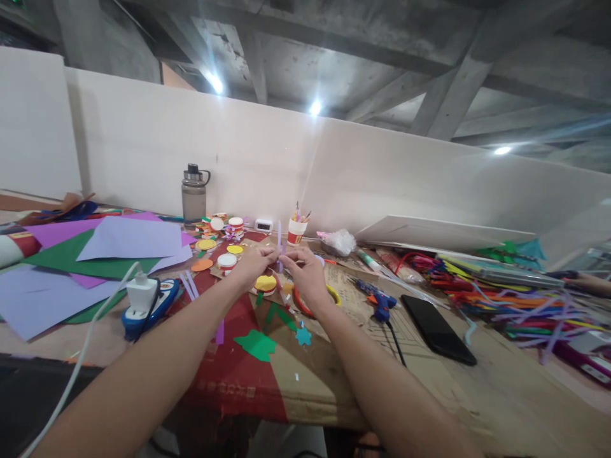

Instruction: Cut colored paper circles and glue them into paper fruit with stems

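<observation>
Both of my hands meet over the middle of the table. My left hand (256, 262) and my right hand (305, 270) pinch a thin purple paper strip (279, 245) that stands up between their fingertips. Under them lie a yellow paper disc (265, 284), a red and yellow ring shape (334, 294), green paper cutouts (258, 345) and a small teal star (302, 335) on a red and brown cardboard sheet (248, 381).
Purple and green paper sheets (95, 254) cover the left side, with a white plug on a blue power strip (147, 302). A grey bottle (193, 194) and a pencil cup (296, 230) stand at the back. A blue glue gun (379, 304), a black phone (436, 329) and piled pipe cleaners (506, 299) lie right.
</observation>
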